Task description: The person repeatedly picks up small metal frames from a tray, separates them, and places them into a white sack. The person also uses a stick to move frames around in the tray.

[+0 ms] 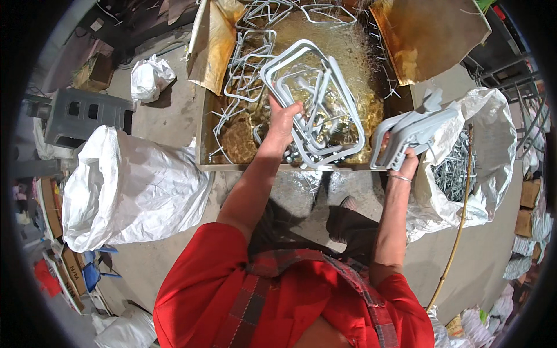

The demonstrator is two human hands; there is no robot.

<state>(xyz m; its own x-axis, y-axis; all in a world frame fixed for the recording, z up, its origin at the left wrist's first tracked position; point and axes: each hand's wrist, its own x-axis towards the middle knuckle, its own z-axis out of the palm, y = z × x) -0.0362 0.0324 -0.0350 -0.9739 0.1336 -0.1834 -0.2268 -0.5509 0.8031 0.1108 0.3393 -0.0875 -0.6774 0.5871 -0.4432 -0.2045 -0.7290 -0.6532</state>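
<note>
My left hand (pixel 283 115) grips a grey plastic frame part (pixel 341 93), roughly rectangular with rounded corners, tilted above the near part of a water-filled metal trough (pixel 204 143). More than one frame may be in that grip; they overlap. In my right hand (pixel 408 163) is a stack of similar grey frame parts (pixel 402 130), held over the trough's near right corner. Loose grey frames (pixel 248 78) with thin sprues lie in the wet trough along its left side, and another frame (pixel 328 14) lies at its far end.
Stained boards (pixel 428 39) flank the trough. At right, an open white woven sack (pixel 496 117) holds many grey plastic scraps (pixel 454 174), with a thin wooden stick (pixel 463 209) leaning in it. Another white sack (pixel 161 191) lies at left, near a grey plastic stool (pixel 89 113) and a white bundle (pixel 150 78).
</note>
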